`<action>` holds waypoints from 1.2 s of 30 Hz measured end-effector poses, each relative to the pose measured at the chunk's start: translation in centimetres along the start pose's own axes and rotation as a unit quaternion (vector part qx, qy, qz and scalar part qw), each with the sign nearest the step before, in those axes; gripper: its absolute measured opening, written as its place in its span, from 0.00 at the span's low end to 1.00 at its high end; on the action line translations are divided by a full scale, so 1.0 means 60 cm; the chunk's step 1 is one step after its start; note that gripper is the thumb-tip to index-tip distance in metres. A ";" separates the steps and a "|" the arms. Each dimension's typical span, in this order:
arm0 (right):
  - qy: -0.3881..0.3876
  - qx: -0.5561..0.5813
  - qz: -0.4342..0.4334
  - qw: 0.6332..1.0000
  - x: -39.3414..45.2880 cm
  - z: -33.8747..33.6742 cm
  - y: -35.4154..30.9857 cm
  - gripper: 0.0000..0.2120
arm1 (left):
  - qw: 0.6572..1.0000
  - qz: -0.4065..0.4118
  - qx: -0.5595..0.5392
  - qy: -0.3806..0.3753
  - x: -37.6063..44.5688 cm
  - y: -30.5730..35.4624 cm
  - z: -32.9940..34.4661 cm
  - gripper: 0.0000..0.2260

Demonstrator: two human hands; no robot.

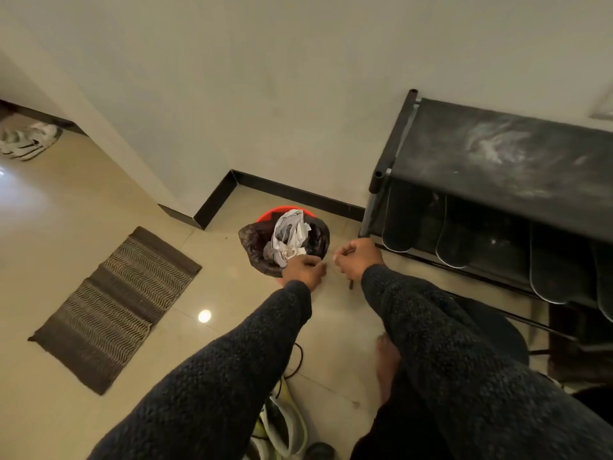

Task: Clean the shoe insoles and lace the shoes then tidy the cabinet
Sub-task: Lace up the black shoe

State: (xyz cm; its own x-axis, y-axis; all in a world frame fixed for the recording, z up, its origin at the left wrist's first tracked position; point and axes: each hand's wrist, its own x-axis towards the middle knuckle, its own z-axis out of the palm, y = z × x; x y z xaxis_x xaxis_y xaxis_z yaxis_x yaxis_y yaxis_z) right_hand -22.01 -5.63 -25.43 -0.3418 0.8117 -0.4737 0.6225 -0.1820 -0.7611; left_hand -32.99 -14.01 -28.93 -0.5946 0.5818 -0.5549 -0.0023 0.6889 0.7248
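Note:
My left hand [303, 268] and my right hand [360, 257] are stretched out side by side, a small gap apart, just in front of the red bin [285, 210]. The fingers of both are curled in a pinch. A thin lace [350, 284] seems to run between them, and its short dark end hangs below my right hand. Several dark insoles [461, 240] stand leaning in a row on the lower shelf of the black shoe cabinet [497, 167]. A yellow-green and white shoe [285, 423] lies on the floor under my left arm, with a black lace [298, 356] beside it.
The bin holds a dark bag with crumpled paper [288, 237]. The cabinet's top is streaked with dust. A striped brown mat [112, 307] lies on the tiled floor at the left. White sneakers [30, 141] sit far left, past the wall corner. My bare foot [388, 363] is beside the cabinet.

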 end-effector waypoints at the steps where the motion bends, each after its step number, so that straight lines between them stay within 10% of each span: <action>1: 0.004 0.001 -0.003 1.000 -0.010 -0.012 -0.006 0.02 | 0.999 0.034 0.018 -0.024 -0.018 0.015 0.010 0.09; 18: 0.217 -0.022 0.016 0.976 -0.218 -0.493 0.157 0.03 | 0.911 0.315 0.223 -0.148 -0.321 0.296 0.332 0.07; 26: 0.294 0.075 0.155 0.940 -0.329 -0.629 0.429 0.10 | 0.801 0.368 0.365 -0.300 -0.477 0.243 0.611 0.01; 36: 0.221 0.129 0.323 0.911 -0.346 -0.541 0.705 0.03 | 0.665 0.296 0.568 -0.382 -0.477 0.063 0.809 0.09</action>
State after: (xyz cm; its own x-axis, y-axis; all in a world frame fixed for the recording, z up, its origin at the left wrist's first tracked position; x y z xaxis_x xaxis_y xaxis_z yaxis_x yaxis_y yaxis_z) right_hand 34.29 -12.17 -33.39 0.3901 0.6229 -0.6781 0.3877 -0.7791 -0.4926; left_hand 23.05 -7.05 -30.13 0.3638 0.6471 -0.6700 0.9187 -0.1305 0.3728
